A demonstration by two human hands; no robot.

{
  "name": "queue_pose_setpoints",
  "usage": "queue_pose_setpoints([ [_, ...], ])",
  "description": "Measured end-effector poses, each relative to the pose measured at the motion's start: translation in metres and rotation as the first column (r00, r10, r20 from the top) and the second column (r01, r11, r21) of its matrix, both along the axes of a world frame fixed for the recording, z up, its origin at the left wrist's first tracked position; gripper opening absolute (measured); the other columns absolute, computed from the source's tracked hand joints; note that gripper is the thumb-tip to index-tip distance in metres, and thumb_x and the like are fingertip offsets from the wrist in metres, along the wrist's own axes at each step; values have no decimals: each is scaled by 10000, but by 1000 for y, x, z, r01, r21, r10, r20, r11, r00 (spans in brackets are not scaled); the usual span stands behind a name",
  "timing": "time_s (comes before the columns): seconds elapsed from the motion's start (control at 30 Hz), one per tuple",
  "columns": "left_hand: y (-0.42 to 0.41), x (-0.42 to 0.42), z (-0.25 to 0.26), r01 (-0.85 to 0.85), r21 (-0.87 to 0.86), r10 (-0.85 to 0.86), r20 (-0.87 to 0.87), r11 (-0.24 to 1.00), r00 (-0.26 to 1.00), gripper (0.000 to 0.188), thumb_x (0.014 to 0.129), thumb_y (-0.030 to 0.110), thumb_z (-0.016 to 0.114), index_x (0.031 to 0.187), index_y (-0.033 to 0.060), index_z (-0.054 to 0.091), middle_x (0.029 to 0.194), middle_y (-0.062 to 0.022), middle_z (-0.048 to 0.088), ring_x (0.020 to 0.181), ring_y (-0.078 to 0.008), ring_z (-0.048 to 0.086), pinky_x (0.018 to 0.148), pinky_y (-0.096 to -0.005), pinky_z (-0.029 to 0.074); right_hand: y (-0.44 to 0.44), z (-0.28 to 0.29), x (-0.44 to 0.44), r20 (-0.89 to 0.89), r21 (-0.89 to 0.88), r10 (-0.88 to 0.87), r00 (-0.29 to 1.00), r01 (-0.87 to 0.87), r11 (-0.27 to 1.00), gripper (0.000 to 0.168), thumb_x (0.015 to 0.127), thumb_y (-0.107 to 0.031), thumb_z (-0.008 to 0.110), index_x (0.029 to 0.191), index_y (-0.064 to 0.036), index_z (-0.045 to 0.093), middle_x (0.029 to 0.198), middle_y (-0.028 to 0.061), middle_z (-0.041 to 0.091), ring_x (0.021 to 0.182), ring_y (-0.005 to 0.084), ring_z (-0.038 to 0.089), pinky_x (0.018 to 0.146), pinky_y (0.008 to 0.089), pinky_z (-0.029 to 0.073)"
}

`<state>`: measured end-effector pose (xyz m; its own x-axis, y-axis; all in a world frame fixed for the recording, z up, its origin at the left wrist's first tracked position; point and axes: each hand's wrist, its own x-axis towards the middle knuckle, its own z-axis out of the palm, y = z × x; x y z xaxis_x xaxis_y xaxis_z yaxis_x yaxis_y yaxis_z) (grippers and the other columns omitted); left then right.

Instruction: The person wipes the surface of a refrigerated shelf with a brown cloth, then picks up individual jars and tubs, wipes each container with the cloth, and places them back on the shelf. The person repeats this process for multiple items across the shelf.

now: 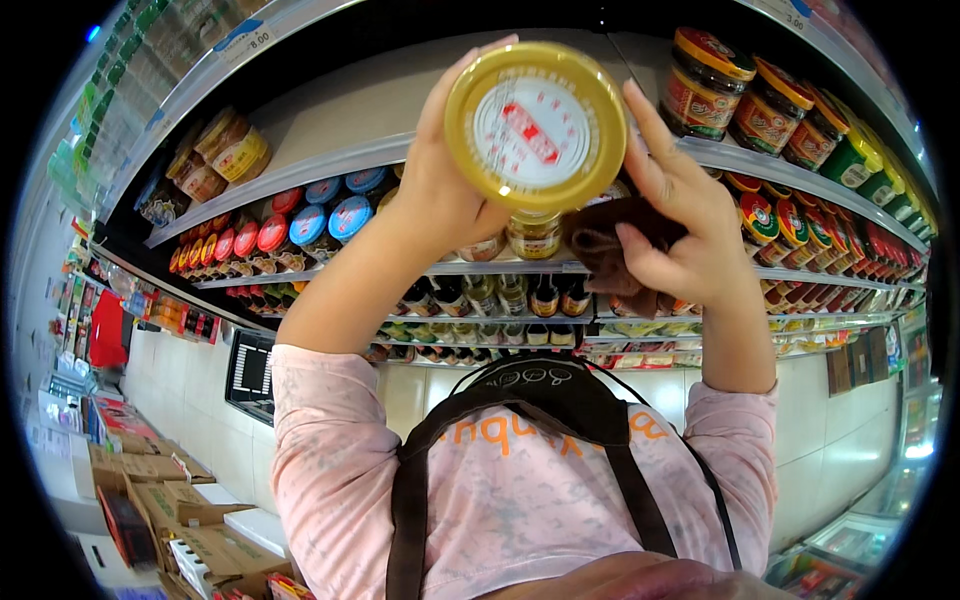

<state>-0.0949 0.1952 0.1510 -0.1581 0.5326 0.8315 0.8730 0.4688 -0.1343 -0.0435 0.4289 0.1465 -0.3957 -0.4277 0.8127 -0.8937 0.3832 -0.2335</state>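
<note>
A jar with a gold lid point(469, 161) is raised close to the camera. Its lid top bears a white disc with red writing, and it hides most of the jar's body. My left hand point(442, 191) grips the jar from the left side. My right hand point(694, 225) holds a dark brown cloth point(600, 240), which hangs below its fingers. The right index finger reaches up beside the lid's right edge; whether it touches the jar, I cannot tell. Behind the hands, a smaller jar with a yellowish lid point(535, 238) stands on the shelf below.
An upper shelf point(322, 154) carries jars point(234, 146) on the left and dark sauce jars point(705, 86) on the right. Lower shelves hold blue-lidded jars point(350, 217) and bottles point(544, 296). A black basket point(251, 375) and cardboard boxes point(225, 555) are on the floor at left.
</note>
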Motion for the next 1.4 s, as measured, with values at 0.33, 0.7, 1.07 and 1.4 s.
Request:
queue_pose_setpoints([
  [0.33,-14,31,-81,407,450,-594,437,795,676,1060,576,124,853,1391,113,176,1330,-265,367,1238,-383,405,990,-457,378,-10,-28,20,128,-18,345,930,-346,938,654,572,-39,595,1211,-181,588,1367,198,413,801,258,650,622,256,498],
  [0.7,-40,75,-96,128,342,-336,663,931,669,727,686,248,737,1268,-22,396,1258,-255,444,1145,-384,468,974,-440,362,-37,-61,24,278,-126,503,818,-488,864,630,590,-26,595,1217,-73,565,1370,239,386,1041,325,593,817,285,474],
  [1.07,-56,95,-130,167,464,-463,653,870,599,908,802,431,652,1359,-76,145,1323,-194,347,1234,-259,364,1033,-380,281,-45,-100,26,579,-189,498,646,-487,852,667,655,-27,588,1308,2,453,1341,212,444,1147,226,527,966,297,355],
  [1.4,-58,109,-152,25,745,-730,646,666,223,745,877,260,602,1386,-12,132,1341,-145,361,1252,-213,355,1044,-360,282,-51,-126,28,746,-185,391,539,-397,899,666,690,-1,572,1340,-34,430,865,61,601,758,63,521,720,192,422],
])
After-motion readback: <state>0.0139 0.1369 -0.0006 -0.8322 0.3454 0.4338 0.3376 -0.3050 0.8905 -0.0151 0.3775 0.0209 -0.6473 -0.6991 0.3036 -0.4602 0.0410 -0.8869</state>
